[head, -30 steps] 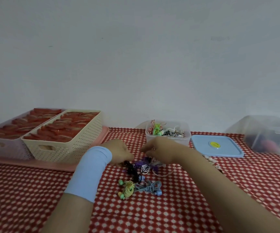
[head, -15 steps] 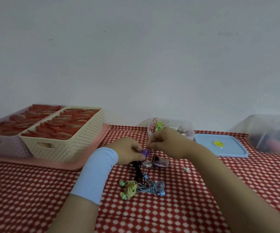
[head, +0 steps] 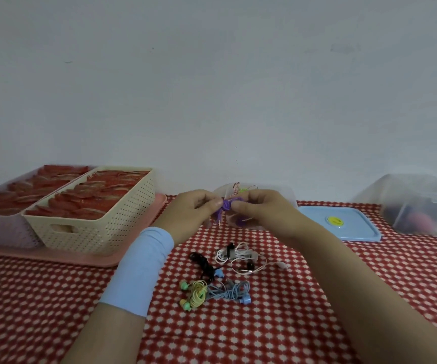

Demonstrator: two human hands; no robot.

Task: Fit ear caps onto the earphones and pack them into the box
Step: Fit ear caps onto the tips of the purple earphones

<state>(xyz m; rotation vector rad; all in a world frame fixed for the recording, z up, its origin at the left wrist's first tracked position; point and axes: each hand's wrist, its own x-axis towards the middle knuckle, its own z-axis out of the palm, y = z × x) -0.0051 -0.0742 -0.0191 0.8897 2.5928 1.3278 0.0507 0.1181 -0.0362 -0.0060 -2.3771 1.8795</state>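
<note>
Head view: left hand (head: 189, 210), right hand (head: 262, 210), fingers (head: 239, 205) tight round purple earphones (head: 226, 204), before box (head: 289, 197).

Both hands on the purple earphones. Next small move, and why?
Probably press the ear cap home on the bud: left hand and right hand both pinch the purple earphones, raised off the table, a fitting grip. Whether the cap is seated is too small to tell. The clear box waits open behind.
</note>
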